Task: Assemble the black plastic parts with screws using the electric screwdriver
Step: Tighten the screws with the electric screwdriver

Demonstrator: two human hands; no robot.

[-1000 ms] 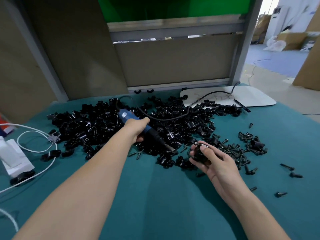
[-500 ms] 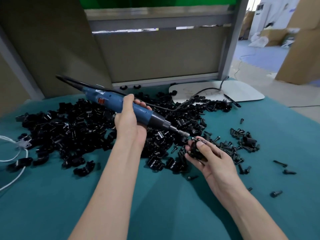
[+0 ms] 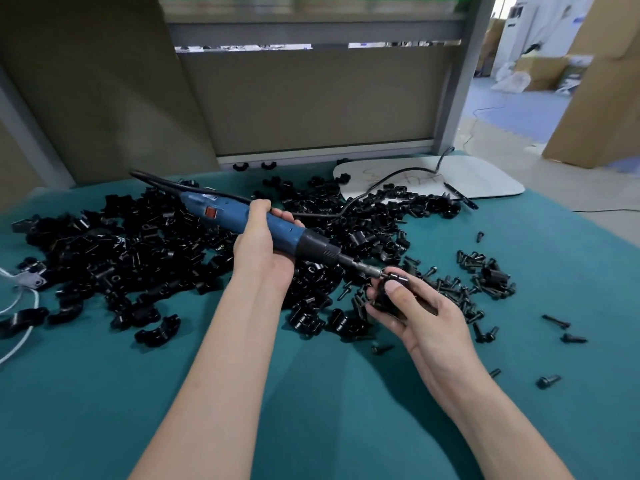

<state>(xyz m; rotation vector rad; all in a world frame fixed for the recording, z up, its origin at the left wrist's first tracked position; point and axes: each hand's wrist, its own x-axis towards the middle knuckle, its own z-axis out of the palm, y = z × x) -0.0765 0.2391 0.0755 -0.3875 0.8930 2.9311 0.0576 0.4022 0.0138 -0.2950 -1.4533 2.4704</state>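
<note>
The teal surface [image 3: 322,403] carries nearly all of the work yet to be done. A wide pile of black plastic parts [image 3: 138,258] spreads from the left edge across the middle toward the far edge. As far as the view shows, these lie loose and unjoined; no separate stack of finished pieces can be made out. A white board [image 3: 491,181] lies at the far right corner, with the screwdriver's black cord [image 3: 381,181] running over it. Toward the right edge sits a smaller heap of black screws [image 3: 485,271], with a few strays [image 3: 556,321] scattered nearer the front right.

The blue electric screwdriver [image 3: 277,230] is held above the pile, slanting down to the right. The left hand [image 3: 259,251] is wrapped around its barrel, fingers curled over the top. The right hand [image 3: 422,317] is just right of the pile's near edge, its thumb and fingers closed around one black plastic part [image 3: 384,301]. The bit tip [image 3: 377,272] meets the top of that part; whether a screw is seated there is too small to tell.

So the task seems to be early or midway. One part is at the driving step, and both the big pile and the screw heap suggest many more rounds to go. The count of parts already done cannot be read here.
</note>
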